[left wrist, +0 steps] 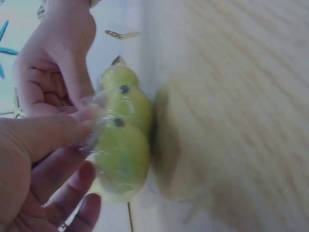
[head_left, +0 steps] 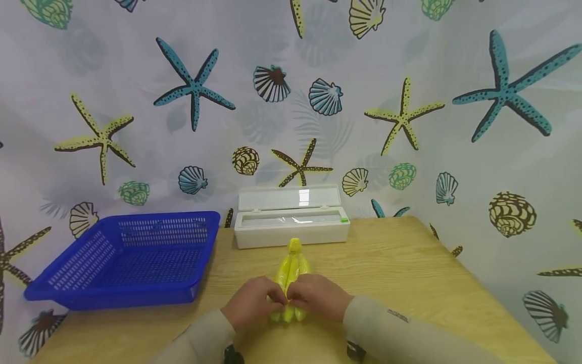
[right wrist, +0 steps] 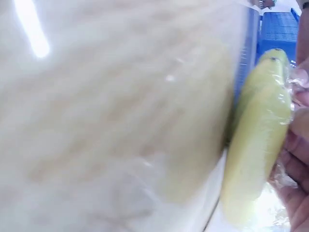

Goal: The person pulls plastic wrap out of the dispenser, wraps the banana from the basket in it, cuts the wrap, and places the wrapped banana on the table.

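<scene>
A bunch of yellow bananas point(head_left: 293, 265) lies on the wooden table, stem end away from me, with clear plastic film around it. Dark tips point(left wrist: 124, 89) show through the film in the left wrist view. My left hand point(head_left: 254, 302) pinches the clear film point(left wrist: 91, 123) over the bananas between thumb and finger. From the other side my right hand point(head_left: 320, 297) meets it, its fingertips on the film too. In the right wrist view, crinkled film lies between the right fingers point(right wrist: 295, 164) and the bananas.
Behind the bananas stands a white film box point(head_left: 291, 235) with its lid raised and a green cutter piece point(head_left: 344, 220) at its right end. A blue plastic basket point(head_left: 191, 290) sits at the left. A patterned curtain point(head_left: 291, 121) hangs behind the table point(head_left: 386, 263).
</scene>
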Demonstrator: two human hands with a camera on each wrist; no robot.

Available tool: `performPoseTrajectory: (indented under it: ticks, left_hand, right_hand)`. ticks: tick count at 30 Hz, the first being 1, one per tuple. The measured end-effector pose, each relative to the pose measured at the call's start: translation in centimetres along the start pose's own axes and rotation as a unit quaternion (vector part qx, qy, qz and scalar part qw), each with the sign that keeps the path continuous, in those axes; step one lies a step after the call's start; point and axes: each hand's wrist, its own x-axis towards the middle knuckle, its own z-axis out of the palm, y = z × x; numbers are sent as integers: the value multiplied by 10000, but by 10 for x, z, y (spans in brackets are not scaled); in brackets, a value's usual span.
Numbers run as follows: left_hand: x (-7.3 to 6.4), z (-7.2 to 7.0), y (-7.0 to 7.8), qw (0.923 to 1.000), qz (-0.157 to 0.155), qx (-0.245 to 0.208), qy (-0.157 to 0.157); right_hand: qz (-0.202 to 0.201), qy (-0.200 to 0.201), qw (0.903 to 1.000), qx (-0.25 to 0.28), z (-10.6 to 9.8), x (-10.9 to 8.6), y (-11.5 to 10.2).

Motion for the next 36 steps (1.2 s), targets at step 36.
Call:
performPoseTrajectory:
  ticks: [36]
  left_hand:
    - [57,-12,-58,9854,-1503,-638,475]
  right_hand:
    - [426,-363,9984,36,-25,-1,25]
